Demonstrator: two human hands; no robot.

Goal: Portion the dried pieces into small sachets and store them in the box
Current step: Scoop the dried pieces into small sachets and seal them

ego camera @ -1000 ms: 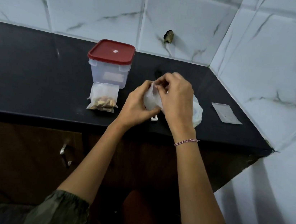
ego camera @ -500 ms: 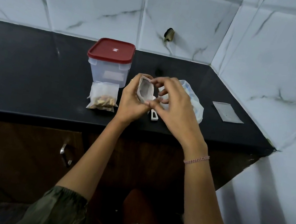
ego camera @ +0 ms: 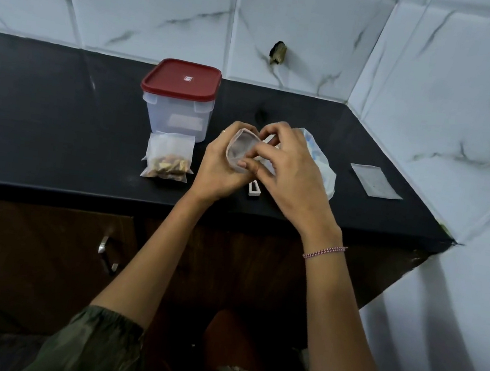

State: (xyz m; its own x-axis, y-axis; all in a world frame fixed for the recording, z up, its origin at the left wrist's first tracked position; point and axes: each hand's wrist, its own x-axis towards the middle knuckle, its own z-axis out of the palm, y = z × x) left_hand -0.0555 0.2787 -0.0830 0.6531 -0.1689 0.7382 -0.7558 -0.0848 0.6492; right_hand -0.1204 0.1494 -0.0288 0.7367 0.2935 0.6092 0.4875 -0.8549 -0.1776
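Change: our sachet (ego camera: 240, 150) now gapes; earlier it was flatter.
Fingers: left hand (ego camera: 218, 167) and right hand (ego camera: 293, 173) pinch its rim above the surface (ego camera: 58, 129).
Meaning: we can fill it; box (ego camera: 178, 114) is lidded.

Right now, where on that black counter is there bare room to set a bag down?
The widest bare stretch of counter lies left of the red-lidded box and filled sachet. A narrower patch sits between the white bag and the empty sachet. The middle is crowded: left hand and right hand hold the open sachet above a white clip.
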